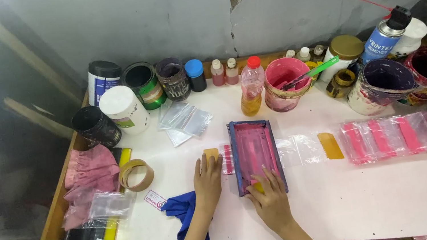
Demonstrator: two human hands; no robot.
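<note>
Near the table's [354, 200] front edge, left hand [208, 180] lies flat, fingers spread; right hand [271, 200] presses the pink screen frame [255, 153], bare tabletop to the right.

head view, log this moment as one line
left hand: flat on table beside pink screen frame | right hand: on frame's near edge | blue cloth: by left wrist
</note>
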